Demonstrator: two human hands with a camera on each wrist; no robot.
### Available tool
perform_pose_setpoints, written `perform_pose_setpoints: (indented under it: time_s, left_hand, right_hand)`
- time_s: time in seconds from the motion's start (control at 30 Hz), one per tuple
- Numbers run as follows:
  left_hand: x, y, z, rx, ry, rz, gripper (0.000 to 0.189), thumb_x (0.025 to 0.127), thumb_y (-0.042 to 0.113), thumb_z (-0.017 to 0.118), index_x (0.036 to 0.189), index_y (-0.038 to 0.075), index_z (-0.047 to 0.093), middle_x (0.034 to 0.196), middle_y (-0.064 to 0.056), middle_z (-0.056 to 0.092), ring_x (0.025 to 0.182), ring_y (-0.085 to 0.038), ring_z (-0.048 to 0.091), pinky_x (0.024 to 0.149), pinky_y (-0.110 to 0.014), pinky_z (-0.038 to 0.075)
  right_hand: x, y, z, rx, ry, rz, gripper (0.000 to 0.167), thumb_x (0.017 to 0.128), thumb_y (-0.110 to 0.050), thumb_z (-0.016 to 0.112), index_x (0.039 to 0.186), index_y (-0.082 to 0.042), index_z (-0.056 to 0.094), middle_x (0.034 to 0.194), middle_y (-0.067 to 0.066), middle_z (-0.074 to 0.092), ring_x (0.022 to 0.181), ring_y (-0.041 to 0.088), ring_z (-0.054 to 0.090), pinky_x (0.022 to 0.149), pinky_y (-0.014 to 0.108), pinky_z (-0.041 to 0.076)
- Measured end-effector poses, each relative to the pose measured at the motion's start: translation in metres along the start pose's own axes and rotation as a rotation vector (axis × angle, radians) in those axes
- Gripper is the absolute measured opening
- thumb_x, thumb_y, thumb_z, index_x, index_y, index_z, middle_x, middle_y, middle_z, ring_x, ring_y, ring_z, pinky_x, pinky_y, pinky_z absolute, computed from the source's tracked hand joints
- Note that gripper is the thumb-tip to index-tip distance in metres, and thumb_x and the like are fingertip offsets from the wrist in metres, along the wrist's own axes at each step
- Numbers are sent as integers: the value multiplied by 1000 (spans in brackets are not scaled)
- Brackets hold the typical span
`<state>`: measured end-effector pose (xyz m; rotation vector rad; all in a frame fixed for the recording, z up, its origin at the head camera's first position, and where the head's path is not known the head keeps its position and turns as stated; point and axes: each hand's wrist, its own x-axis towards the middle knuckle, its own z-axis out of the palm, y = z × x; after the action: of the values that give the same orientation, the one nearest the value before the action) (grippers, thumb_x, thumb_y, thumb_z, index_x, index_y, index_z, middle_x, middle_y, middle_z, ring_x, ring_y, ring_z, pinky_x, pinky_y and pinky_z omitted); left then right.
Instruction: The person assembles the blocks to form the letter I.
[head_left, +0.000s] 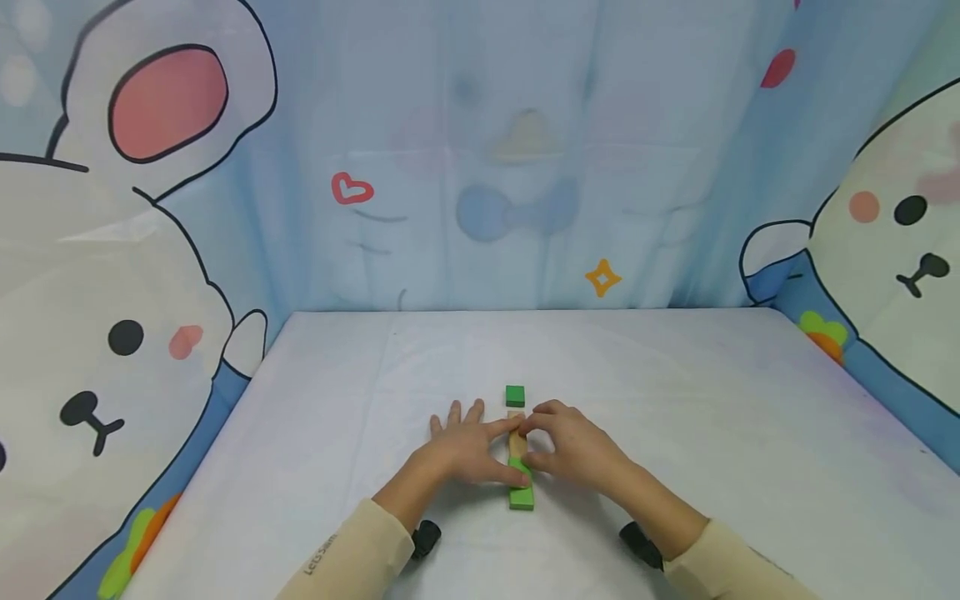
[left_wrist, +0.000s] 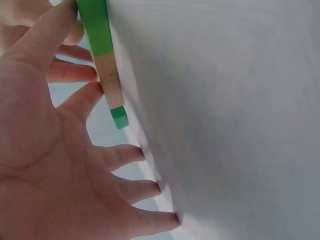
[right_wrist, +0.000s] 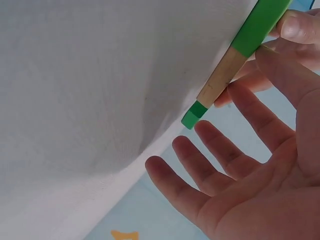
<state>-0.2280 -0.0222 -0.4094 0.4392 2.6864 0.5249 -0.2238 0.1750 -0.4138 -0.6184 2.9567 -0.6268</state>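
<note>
Small blocks lie in a line running away from me on the white tabletop. Nearest is a green block (head_left: 521,499), with a light green block (head_left: 519,472) against it, then a plain wooden block (head_left: 517,446) and a darker green block (head_left: 515,396) at the far end. My left hand (head_left: 467,451) has its fingers spread; its thumb reaches over the light green block and its index fingertip meets the wooden one. From the other side, the thumb and index fingertip of my right hand (head_left: 576,447) touch the row. The right hand's other fingers (right_wrist: 192,167) are loosely bent.
The white-covered table (head_left: 675,383) ends at a blue curtain (head_left: 420,100) with cartoon prints. Beige sleeves (head_left: 352,550) cover both forearms, and a black wrist device (head_left: 426,539) sits at the left wrist, with another (head_left: 641,546) at the right.
</note>
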Motion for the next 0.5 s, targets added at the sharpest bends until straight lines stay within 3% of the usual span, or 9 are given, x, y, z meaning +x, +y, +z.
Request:
perform_pose_setpoints:
  time_s: [0.3, 0.5]
  left_hand:
    - [-2, -4, -3, -51, 44, 27, 82, 82, 62, 78, 155, 45, 45, 171, -17, 23, 157, -52, 10, 120, -74, 10]
    - [-5, -11, -4, -51, 45, 47, 85, 85, 59, 76, 159, 39, 40, 170, -16, 27, 158, -46, 15, 122, -71, 14]
  right_hand:
    - [-1, -2, 2, -4, 0, -8, 25, 89, -22, 81, 114, -20, 75, 136, 11, 62, 124, 36, 60, 97, 57, 54]
    - [-5, -1, -1, 42, 19, -51, 21, 94, -25, 76, 114, -20, 72, 134, 11, 62, 123, 35, 61, 100, 57, 52]
